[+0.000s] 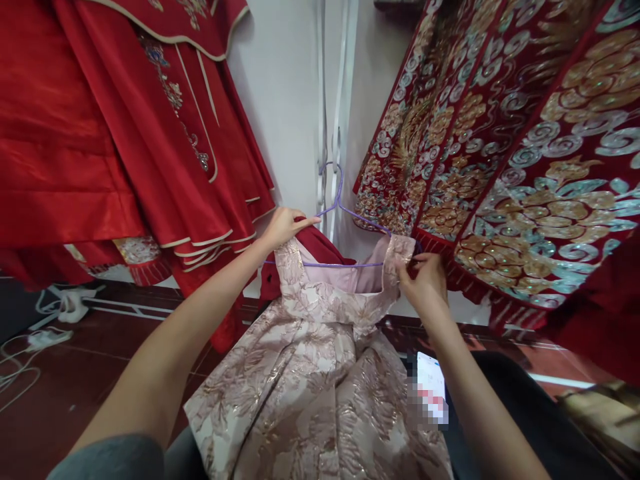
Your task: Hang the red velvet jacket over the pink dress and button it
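A pink floral brocade dress (320, 373) with wide shoulder straps hangs in front of me on a purple wire hanger (339, 201). The hanger's hook is up against a white metal pole, and its lower bar crosses the open neckline. My left hand (284, 228) is closed at the top of the left strap, beside the hanger's sloping arm, with one finger stretched along it. On the other side, my right hand (424, 279) pinches the outer edge of the right strap (399, 252). Dark red cloth shows behind the neckline.
Red garments (120, 133) with cream piping hang at left. Heavily embroidered red garments (500, 167) hang at right. White poles (330, 80) stand against the wall. White shoes (73, 307) and cables (23, 367) lie on the floor at left. A lit phone (431, 383) is below my right arm.
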`<act>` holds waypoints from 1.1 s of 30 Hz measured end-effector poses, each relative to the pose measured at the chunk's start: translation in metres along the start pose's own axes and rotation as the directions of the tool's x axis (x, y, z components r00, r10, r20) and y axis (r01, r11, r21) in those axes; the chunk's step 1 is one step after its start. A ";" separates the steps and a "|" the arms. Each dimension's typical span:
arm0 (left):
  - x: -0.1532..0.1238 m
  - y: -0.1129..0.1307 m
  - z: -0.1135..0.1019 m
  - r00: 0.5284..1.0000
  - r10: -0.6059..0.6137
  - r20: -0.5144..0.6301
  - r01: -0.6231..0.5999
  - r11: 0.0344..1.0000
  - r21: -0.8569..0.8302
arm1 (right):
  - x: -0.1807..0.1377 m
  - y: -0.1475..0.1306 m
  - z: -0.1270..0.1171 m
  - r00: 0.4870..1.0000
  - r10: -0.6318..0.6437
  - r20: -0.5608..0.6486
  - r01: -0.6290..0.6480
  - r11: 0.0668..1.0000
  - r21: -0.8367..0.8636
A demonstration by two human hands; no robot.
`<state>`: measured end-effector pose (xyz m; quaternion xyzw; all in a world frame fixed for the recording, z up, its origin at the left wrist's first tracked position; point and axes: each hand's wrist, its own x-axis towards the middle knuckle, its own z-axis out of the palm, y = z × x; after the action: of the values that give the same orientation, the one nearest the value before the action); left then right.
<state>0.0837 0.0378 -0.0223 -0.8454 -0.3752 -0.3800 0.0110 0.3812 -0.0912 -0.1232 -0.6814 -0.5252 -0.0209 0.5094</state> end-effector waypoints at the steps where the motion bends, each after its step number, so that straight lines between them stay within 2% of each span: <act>1: 0.000 0.001 0.000 1.000 0.001 -0.001 -0.001 1.000 -0.003 | 0.004 -0.004 -0.004 0.995 -0.073 -0.068 0.071 0.997 -0.027; 3: 0.000 0.002 0.001 1.000 0.001 0.000 -0.001 1.000 -0.006 | 0.016 -0.011 -0.007 0.968 -0.226 -0.111 0.223 0.974 -0.037; 6: 0.000 0.002 -0.001 1.000 -0.003 0.009 0.003 1.000 -0.010 | 0.037 -0.012 -0.003 0.934 -0.358 0.001 0.357 0.932 -0.058; 9: 0.001 -0.001 -0.002 1.000 -0.001 0.020 0.001 1.000 -0.013 | 0.054 -0.003 -0.004 0.939 -0.329 0.102 0.328 0.944 0.023; 14: 0.002 -0.007 0.002 1.000 -0.017 0.005 0.017 0.999 -0.039 | 0.064 0.009 -0.020 0.921 -0.322 0.219 0.238 0.911 0.336; 18: 0.002 -0.005 0.006 0.997 -0.078 -0.006 0.077 0.996 -0.053 | 0.070 0.004 -0.021 0.888 -0.360 0.286 0.253 0.902 0.350; 20: 0.002 -0.004 0.005 0.995 -0.092 -0.027 0.091 0.995 -0.036 | 0.074 0.001 -0.019 0.857 -0.371 0.358 0.248 0.905 0.345; 22: 0.003 -0.006 0.002 0.996 -0.079 -0.048 0.079 0.997 0.004 | 0.080 -0.003 -0.022 0.799 -0.361 0.480 0.182 0.908 0.378; 25: 0.002 -0.011 -0.004 0.998 -0.024 -0.054 0.029 0.996 0.088 | 0.091 -0.013 -0.032 0.673 -0.273 0.687 -0.056 0.908 0.416; 26: 0.001 -0.013 -0.005 0.998 -0.003 -0.060 0.010 0.994 0.113 | 0.096 -0.019 -0.034 0.608 -0.230 0.760 -0.150 0.906 0.395; 28: -0.001 -0.016 -0.004 0.996 0.033 -0.085 -0.022 0.991 0.135 | 0.106 -0.030 -0.033 0.443 -0.172 0.880 -0.279 0.907 0.317; 30: -0.003 -0.018 -0.001 0.993 0.057 -0.104 -0.044 0.992 0.121 | 0.116 -0.040 -0.018 0.299 -0.162 0.940 -0.280 0.927 0.249; 31: -0.003 -0.019 0.000 0.992 0.066 -0.105 -0.055 0.993 0.108 | 0.121 -0.043 -0.005 0.262 -0.159 0.952 -0.243 0.944 0.224; 32: -0.003 -0.020 0.002 0.992 0.074 -0.102 -0.065 0.993 0.097 | 0.126 -0.045 0.010 0.258 -0.154 0.954 -0.196 0.958 0.208; 33: -0.003 -0.020 0.003 0.992 0.082 -0.096 -0.073 0.993 0.092 | 0.129 -0.045 0.027 0.277 -0.155 0.948 -0.139 0.970 0.200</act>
<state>0.0710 0.0514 -0.0316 -0.8380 -0.3575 -0.4040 0.0820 0.3924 0.0145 -0.0329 -0.4855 -0.7270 0.4548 0.1701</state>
